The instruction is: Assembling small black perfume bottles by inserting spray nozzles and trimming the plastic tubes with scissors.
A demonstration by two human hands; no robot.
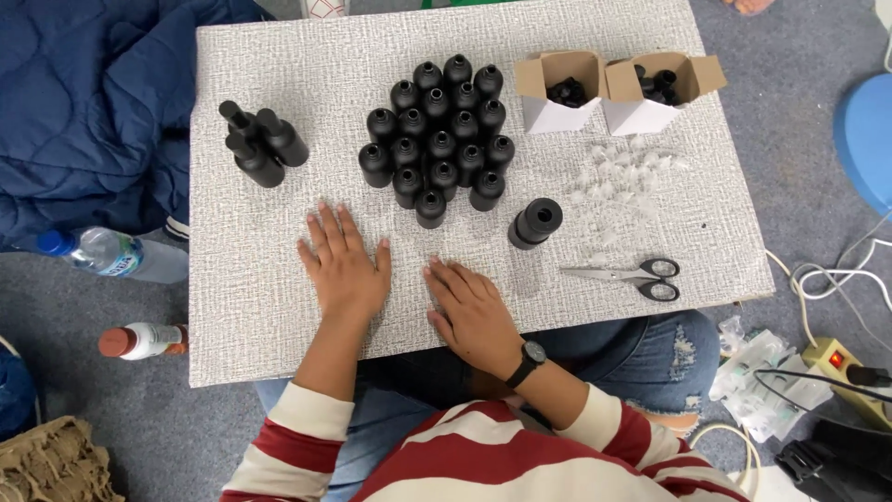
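Observation:
My left hand [342, 262] lies flat, palm down, on the grey textured board [251, 316], fingers spread and holding nothing. Beside it my right hand [472, 307], with a black wristwatch, also rests flat and empty. Just beyond my fingers stands a cluster of several open black bottles [437, 139]. One black bottle [536, 223] lies on its side to the right of the cluster. Three capped black bottles [260, 141] lie together at the far left.
Two open white cardboard boxes [556, 91] [655, 88] with black caps stand at the back right, small clear plastic pieces [618, 177] before them. Scissors [632, 276] lie near the right edge. Two water bottles [111, 253] [141, 340], a blue quilt, cables and a power strip [846, 367] are on the floor.

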